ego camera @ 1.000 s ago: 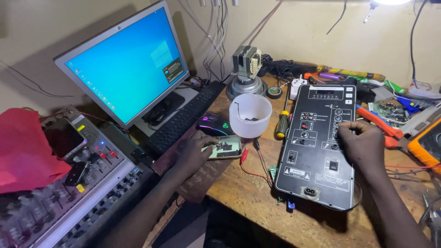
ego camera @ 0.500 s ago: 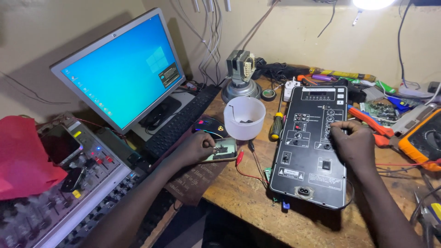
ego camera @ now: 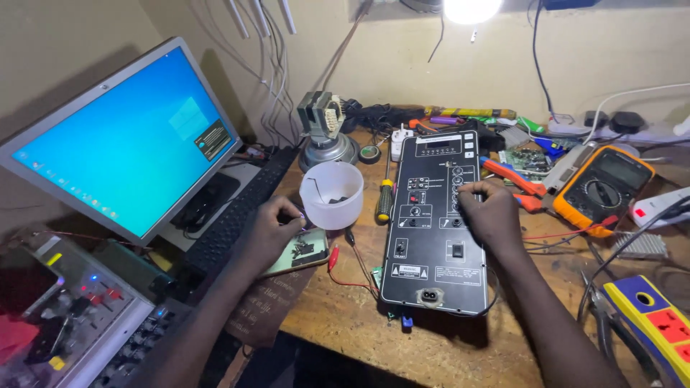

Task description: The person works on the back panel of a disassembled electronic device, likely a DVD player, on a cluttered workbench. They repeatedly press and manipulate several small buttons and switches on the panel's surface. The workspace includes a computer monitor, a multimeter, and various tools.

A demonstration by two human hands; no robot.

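Note:
A black amplifier control panel (ego camera: 434, 237) with knobs and sockets lies flat on the wooden bench. My right hand (ego camera: 490, 210) rests on its right side, fingers pinched on a small knob near the middle. My left hand (ego camera: 272, 228) sits left of a white plastic cup (ego camera: 331, 194), fingertips over a small tray (ego camera: 300, 253) holding dark screws. A yellow-handled screwdriver (ego camera: 384, 199) lies between the cup and the panel.
A lit monitor (ego camera: 122, 144) and black keyboard (ego camera: 233, 215) stand at left, an audio mixer (ego camera: 79, 323) at bottom left. An orange multimeter (ego camera: 602, 185), orange pliers (ego camera: 512, 177) and a yellow power strip (ego camera: 658, 323) lie at right. Red clip leads (ego camera: 345, 269) trail near the panel.
The camera has tilted down and closer. My right hand has slid a little up the panel onto a knob. My left hand stays by the screw tray.

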